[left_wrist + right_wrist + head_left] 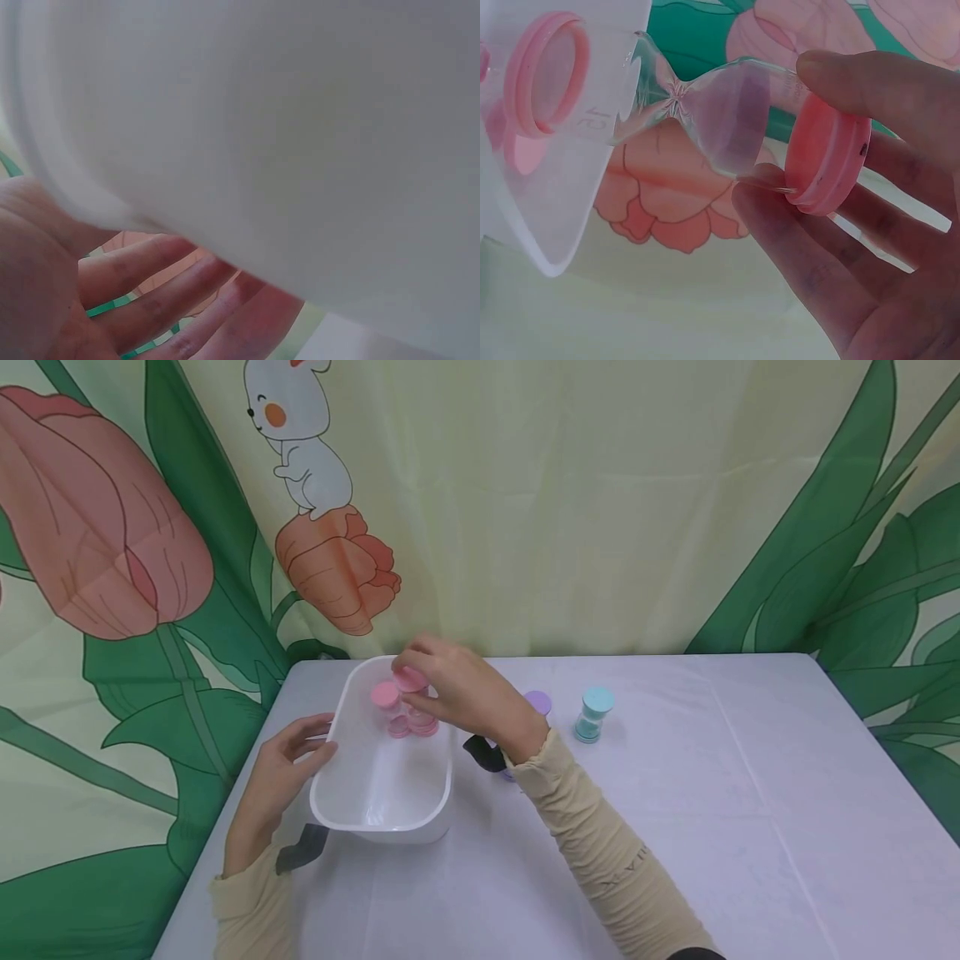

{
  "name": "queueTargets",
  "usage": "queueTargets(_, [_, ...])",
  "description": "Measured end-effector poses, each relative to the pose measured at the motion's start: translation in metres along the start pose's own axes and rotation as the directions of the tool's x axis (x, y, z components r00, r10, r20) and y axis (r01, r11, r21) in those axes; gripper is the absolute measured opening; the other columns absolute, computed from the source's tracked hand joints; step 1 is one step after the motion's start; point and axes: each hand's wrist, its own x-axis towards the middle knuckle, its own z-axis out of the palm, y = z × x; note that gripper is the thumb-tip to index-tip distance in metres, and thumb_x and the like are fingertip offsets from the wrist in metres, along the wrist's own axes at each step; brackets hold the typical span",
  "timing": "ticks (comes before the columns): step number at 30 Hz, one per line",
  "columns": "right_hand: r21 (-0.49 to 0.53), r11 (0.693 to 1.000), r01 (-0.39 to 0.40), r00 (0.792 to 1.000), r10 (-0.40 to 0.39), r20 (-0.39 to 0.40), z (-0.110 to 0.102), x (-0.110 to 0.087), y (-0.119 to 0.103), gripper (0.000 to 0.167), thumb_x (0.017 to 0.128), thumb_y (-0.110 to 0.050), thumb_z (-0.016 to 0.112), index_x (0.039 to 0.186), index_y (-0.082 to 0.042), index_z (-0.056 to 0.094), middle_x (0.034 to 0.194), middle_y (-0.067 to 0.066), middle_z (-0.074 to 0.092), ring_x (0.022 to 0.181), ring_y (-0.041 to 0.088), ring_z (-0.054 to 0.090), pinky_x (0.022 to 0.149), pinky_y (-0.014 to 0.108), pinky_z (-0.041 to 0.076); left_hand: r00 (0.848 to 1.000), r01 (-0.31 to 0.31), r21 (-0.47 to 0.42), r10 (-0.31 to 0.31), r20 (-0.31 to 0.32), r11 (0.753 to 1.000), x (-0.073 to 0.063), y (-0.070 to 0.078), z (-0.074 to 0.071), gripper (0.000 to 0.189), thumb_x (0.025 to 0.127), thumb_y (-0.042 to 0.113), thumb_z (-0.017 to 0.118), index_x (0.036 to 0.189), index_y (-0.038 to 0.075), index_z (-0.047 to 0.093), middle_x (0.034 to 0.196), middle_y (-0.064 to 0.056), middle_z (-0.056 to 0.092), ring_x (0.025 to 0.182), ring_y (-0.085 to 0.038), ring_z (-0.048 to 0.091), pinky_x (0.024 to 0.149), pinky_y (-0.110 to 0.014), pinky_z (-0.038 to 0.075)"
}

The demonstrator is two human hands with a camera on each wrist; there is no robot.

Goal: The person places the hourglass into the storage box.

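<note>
My right hand (pixel 468 689) pinches a pink-capped sand timer (pixel 829 154) by its upper end, thumb on one side and fingers on the other. Pinkish sand shows in its upper glass bulb, and its lower pink cap is inside the white plastic tub (pixel 375 793). Beside it in the tub, a second pink sand timer (pixel 386 695) stands upright. Against the tub's left rim rest the fingertips of my left hand (pixel 281 768). In the left wrist view its fingers (pixel 161 307) are extended, their tips partly hidden by the tub wall.
Right of the tub stands a teal sand timer (pixel 592 714). A purple sand timer (pixel 537 701) is partly hidden behind my right wrist. All stand on a table with a white cloth (pixel 675 860), in front of a printed curtain (pixel 562 527).
</note>
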Motion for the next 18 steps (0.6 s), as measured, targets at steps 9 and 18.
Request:
queueTargets(9, [-0.02,0.999,-0.027,0.999,0.028,0.035,0.008,0.007,-0.003,0.022,0.09,-0.015,0.074,0.109,-0.007,0.069,0.104,0.003,0.062,0.088,0.014,0.06,0.081,0.021,0.051,1.0,0.012,0.002,-0.012,0.004,1.0,0.0,-0.001,0.0,0.062,0.094,0.04,0.066,0.147,0.015,0.046,0.147,-0.01,0.05,0.126,-0.032,0.054,0.102,-0.058,0.046])
queueTargets(18, [-0.04,0.994,-0.105,0.989,0.108,0.102,0.015,0.015,-0.006,0.029,0.089,-0.022,0.075,0.115,-0.01,0.069,0.109,0.002,0.062,0.095,0.013,0.059,0.086,0.022,0.052,1.0,0.007,0.015,-0.007,0.006,1.0,0.001,0.0,-0.001,0.062,0.095,0.041,0.065,0.146,0.013,0.047,0.147,-0.011,0.05,0.126,-0.033,0.054,0.101,-0.058,0.047])
